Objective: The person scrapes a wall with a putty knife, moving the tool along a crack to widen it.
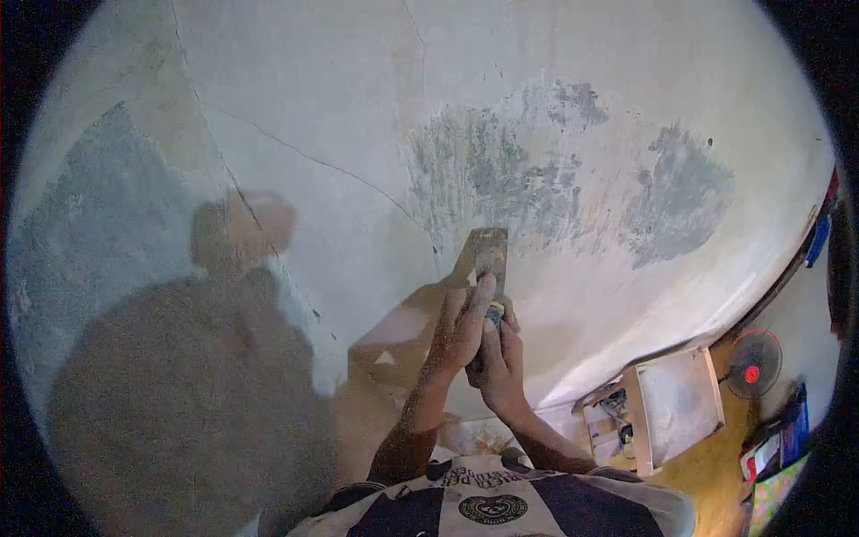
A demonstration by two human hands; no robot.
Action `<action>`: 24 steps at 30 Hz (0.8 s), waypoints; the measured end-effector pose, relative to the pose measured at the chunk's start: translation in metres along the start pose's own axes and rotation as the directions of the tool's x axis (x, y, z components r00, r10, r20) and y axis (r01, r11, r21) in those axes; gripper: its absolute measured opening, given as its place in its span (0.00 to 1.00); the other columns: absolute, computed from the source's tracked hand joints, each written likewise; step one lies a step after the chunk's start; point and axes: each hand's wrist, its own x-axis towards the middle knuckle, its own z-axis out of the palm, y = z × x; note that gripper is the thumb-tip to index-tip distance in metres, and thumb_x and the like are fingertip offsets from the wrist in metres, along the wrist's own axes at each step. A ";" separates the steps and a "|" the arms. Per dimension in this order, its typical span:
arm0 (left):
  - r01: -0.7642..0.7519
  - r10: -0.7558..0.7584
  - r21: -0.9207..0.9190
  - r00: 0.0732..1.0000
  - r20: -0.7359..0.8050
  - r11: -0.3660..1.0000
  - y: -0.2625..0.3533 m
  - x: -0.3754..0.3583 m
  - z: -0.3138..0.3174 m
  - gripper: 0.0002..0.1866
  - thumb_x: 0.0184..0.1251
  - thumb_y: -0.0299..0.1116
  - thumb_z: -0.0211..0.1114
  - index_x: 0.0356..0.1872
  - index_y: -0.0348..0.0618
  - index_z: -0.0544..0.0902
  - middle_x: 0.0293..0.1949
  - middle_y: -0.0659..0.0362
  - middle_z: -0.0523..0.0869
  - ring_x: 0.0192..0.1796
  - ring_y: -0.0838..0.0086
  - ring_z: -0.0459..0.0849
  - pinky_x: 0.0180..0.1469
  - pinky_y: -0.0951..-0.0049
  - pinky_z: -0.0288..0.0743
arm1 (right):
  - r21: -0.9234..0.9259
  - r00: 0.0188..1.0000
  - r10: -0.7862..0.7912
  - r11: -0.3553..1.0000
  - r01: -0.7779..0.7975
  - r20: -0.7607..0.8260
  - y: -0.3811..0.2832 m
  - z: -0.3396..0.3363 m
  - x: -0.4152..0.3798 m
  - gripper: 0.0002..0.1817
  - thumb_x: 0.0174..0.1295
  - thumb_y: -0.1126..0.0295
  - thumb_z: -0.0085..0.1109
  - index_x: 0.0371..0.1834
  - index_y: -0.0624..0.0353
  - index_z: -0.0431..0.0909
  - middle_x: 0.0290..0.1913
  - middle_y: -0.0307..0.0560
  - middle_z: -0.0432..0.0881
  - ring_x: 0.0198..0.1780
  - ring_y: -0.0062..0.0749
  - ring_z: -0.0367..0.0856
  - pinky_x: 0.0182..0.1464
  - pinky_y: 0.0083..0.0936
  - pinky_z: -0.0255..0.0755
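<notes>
Both of my hands are closed around the handle of a scraper [490, 255], whose flat, dusty blade points up the wall. My left hand [461, 331] grips from the left, its thumb laid along the base of the blade. From the right, my right hand [503, 362] wraps the handle lower down. A dark handle with a yellow-green band shows between the fingers. The blade's tip is right at the lower edge of a rough grey patch [488, 161] on the pale wall [322, 80], where the paint is scraped away in streaks.
Another grey patch [680, 197] lies to the right, and a large one [98, 206] at far left. Thin cracks run across the wall. My shadow falls on the lower left. At lower right stand a pale wooden cabinet [678, 407] and a fan [752, 365].
</notes>
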 end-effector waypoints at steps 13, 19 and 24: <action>0.085 -0.081 -0.032 0.992 0.101 0.996 0.005 -0.003 0.001 0.22 0.74 0.49 0.51 0.29 0.39 0.78 0.23 0.57 0.82 0.27 0.69 0.81 0.31 0.70 0.75 | 0.050 0.999 0.038 0.998 -0.038 0.015 -0.007 -0.002 -0.012 0.13 0.74 0.61 0.41 0.47 0.60 0.65 0.22 0.33 0.69 0.15 0.13 0.62 0.15 0.13 0.57; 0.112 -0.108 -0.084 0.993 0.051 0.990 -0.022 -0.004 0.001 0.31 0.76 0.51 0.48 0.20 0.35 0.78 0.21 0.54 0.82 0.27 0.70 0.82 0.35 0.71 0.75 | 0.147 0.970 0.198 0.965 -0.219 0.144 -0.018 -0.011 -0.016 0.17 0.74 0.62 0.41 0.58 0.60 0.63 0.25 0.35 0.71 0.17 0.14 0.65 0.17 0.16 0.59; 0.071 -0.069 -0.072 0.997 0.032 0.995 -0.004 0.007 0.005 0.31 0.75 0.52 0.49 0.19 0.36 0.78 0.20 0.56 0.81 0.26 0.72 0.81 0.33 0.72 0.75 | 0.161 0.985 0.142 0.974 -0.157 0.100 -0.032 -0.004 -0.002 0.14 0.74 0.61 0.42 0.49 0.60 0.66 0.23 0.33 0.69 0.15 0.12 0.62 0.15 0.13 0.55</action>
